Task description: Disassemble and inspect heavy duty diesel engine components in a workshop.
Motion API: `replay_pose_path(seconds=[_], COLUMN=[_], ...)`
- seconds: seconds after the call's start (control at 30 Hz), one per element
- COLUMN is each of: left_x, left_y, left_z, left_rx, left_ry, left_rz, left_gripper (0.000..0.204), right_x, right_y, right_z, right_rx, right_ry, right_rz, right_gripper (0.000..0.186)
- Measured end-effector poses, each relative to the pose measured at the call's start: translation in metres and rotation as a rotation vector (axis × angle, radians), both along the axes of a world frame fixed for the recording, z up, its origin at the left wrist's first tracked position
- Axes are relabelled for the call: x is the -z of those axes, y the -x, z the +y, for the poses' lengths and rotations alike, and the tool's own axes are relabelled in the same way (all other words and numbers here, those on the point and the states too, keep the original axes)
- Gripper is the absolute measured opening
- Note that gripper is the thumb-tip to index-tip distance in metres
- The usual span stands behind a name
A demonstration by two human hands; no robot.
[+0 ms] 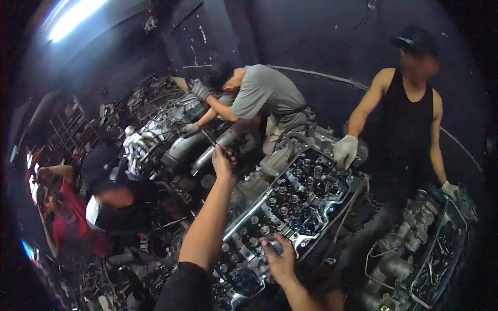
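Note:
My left hand (224, 163) is raised in the middle, its fingers closed on a thin rod-like metal tool (208, 138) that slants up to the left. The tool's exact kind is too small to tell. Below and to the right, my right hand (280, 259) hovers over an open engine (298, 199), thumb and fingers pinched together. Whatever sits between those fingertips is too small to name. Rows of valve springs (284, 210) and dark oily parts show in the engine's uncovered top. A bright metal rail (249, 212) runs along its left side.
A person in a grey shirt (270, 93) bends over another engine (148, 142). At right, a person in a black tank top (407, 119) rests a gloved hand (345, 151) on my engine's far end. Another engine (399, 264) stands lower right. People in red (78, 223) and dark clothing (129, 207) are at left.

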State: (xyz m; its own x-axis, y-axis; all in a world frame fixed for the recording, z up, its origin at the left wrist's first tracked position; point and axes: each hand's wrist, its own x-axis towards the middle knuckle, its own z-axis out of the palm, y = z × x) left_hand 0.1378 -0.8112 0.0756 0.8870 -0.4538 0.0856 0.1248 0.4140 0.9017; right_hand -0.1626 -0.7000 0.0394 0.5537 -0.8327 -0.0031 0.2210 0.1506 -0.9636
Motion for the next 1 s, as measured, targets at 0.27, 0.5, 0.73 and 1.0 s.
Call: replay_pose_path(seconds=[0.27, 0.5, 0.73, 1.0], left_x=[0.02, 0.021, -0.047, 0.013], left_y=[0.02, 0.012, -0.014, -0.021], left_z=[-0.045, -0.079, -0.112, -0.104], left_rx=[0.037, 0.051, -0.007, -0.005], left_ry=[-0.178, -0.094, 0.063, 0.069], left_rz=[-0.174, -0.092, -0.219, -0.064], left_gripper=[0.026, 0.026, 0.033, 0.026], right_x=[0.024, 0.007, 0.027, 0.024], right_y=[-0.026, -0.024, -0.024, -0.035], right_z=[-0.011, -0.023, -0.036, -0.034], right_rx=[0.246, 0.133, 0.225, 0.097], right_ry=[-0.127, -0.088, -0.014, -0.088], right_rz=[-0.072, 0.019, -0.052, -0.076], right_gripper=[0.026, 0.026, 0.028, 0.03])
